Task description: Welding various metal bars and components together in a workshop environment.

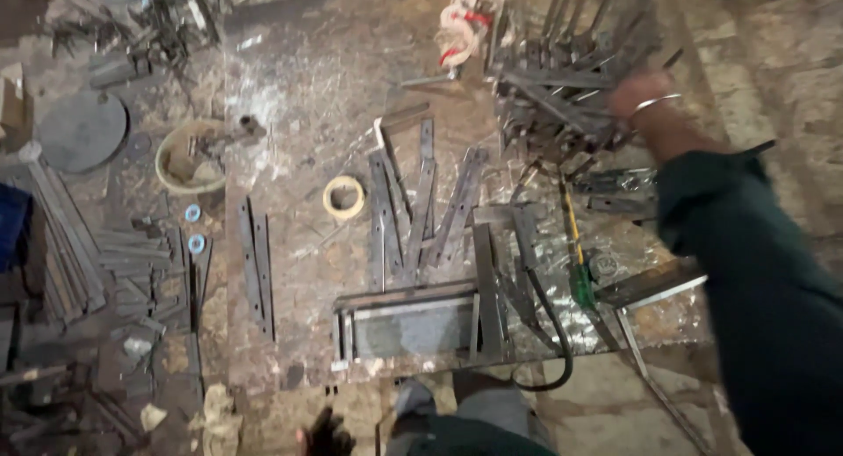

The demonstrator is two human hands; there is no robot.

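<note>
Work surface: scuffed steel plate (299, 78), dull brown with pale scorched patches, set low. Surrounding floor (773, 61) is rough, mottled concrete, dusty, scrap-littered at left. Dim overall light; a brighter glare falls across the plate's upper left. No walls or windows within the downward view.

Taking the roll of tape (343, 197) as the landmark, the bare worn tabletop (307, 78) beyond it and to its left gives open passage, broken only by the pair of flat strips (256, 267) lying nearer the person on that side. Right of the tape the fanned flat bars (421, 210) and the rectangular steel frame (408, 324) cover the surface. Farther right, the heap of cut steel pieces (553, 87), the right hand (637, 94) reaching into it, and the green-handled tool with its black cable (580, 285) block the way.
</note>
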